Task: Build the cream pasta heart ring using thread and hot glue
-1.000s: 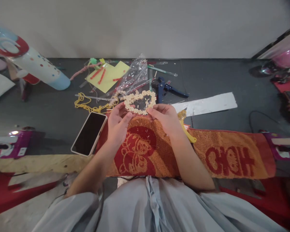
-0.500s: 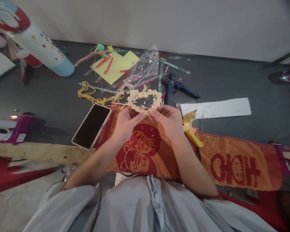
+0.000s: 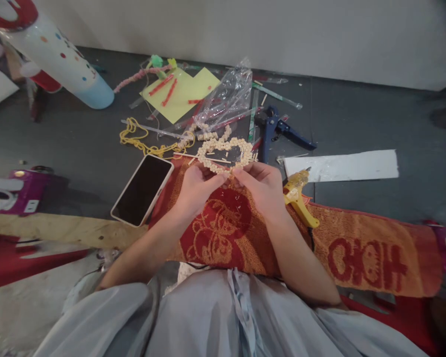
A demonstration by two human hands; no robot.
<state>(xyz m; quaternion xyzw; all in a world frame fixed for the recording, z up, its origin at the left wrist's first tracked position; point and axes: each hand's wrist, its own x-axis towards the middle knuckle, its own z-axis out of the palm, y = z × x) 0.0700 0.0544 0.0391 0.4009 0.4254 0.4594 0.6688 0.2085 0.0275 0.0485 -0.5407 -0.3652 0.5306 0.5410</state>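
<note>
Between my two hands is a heart-shaped ring of pale cream beads (image 3: 241, 145), held up over the far edge of an orange and red towel (image 3: 267, 248). My left hand (image 3: 200, 187) pinches its near left side with thumb and fingers. On the near right side, my right hand (image 3: 258, 186) grips it the same way. Both thumbs lie close together at the near point of the ring; the fingertips underneath are hidden. Right of my right hand lies a yellow glue gun (image 3: 299, 198), and left of my left hand a phone (image 3: 143, 190).
Behind the ring are a clear plastic bag (image 3: 228, 96), yellow paper (image 3: 174, 106), a tangle of yellow cord (image 3: 132, 139) and a blue-handled cutter (image 3: 271, 131). A white strip (image 3: 342, 166) lies to the right. A tall dotted bottle (image 3: 67, 64) stands at the back left.
The camera view has shifted slightly, moving the table items a little in the picture. Both hands keep their pinch on the beaded ring, with hardly any movement.
</note>
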